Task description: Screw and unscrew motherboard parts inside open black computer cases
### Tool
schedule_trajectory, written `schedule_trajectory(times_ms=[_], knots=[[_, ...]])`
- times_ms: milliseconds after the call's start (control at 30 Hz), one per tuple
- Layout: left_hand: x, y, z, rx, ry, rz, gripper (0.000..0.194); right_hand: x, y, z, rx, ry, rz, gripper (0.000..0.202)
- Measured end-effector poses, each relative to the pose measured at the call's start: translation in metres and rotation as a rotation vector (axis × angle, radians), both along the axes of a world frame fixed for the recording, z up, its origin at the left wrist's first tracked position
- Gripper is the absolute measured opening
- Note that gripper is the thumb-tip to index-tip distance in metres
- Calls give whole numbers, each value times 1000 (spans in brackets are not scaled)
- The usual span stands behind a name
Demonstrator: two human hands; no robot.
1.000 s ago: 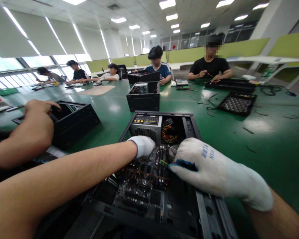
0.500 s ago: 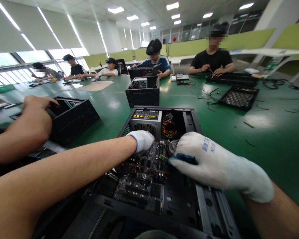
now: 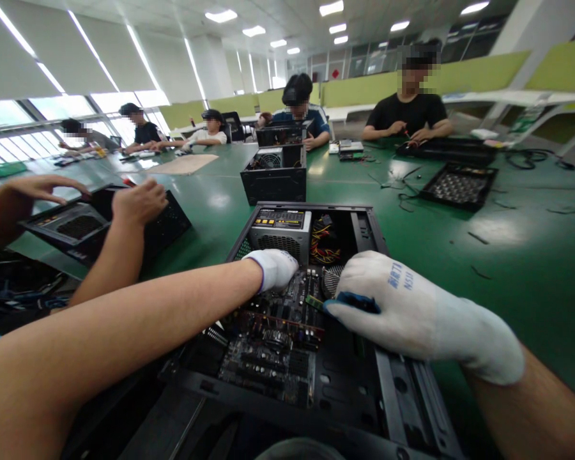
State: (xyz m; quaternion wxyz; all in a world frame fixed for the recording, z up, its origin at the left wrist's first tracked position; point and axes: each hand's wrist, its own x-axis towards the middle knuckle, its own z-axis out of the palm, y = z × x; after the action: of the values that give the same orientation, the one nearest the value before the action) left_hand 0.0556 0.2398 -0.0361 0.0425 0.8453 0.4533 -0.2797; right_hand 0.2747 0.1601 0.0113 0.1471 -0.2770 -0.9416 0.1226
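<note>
Inside the case (image 3: 316, 206): power supply (image 3: 280, 233) at the far left corner; board (image 3: 268, 358) nearer; finned cooler (image 3: 332, 280) at the board's far right part.
Cables (image 3: 324, 248): bunched beside the power supply, on its right; connection to the board not visible.
Memory module (image 3: 314, 303): over the board, near the cooler; one end in the right hand, the other free to view. Seating in a slot cannot be confirmed.
Right hand (image 3: 388, 310): gloved; grip closed to a pinch on the module's near right end.
Left hand (image 3: 274, 268): gloved; at the board's far left, in front of the power supply. Fingertips hidden; opening and contents of the grip cannot be told.
Case status: open at the top, on the desk (image 3: 483, 255); power supply, board and cooler in position.
Module status: handling incomplete, judged by the pinch; whether it is being fitted or removed is unclear.
Outstanding: module unreleased; case uncovered.
</note>
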Motion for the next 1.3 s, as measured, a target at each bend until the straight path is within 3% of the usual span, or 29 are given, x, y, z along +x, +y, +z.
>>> schedule_trajectory(times_ms=[667, 1133, 1300], knots=[[4, -3, 3, -37, 13, -4, 42, -1, 1, 0, 7, -15, -8, 38], [1, 2, 0, -91, 34, -33, 53, 0, 0, -1, 11, 6, -16, 41], [1, 1, 1, -72, -31, -27, 67, -2, -2, 3, 0, -18, -28, 41]])
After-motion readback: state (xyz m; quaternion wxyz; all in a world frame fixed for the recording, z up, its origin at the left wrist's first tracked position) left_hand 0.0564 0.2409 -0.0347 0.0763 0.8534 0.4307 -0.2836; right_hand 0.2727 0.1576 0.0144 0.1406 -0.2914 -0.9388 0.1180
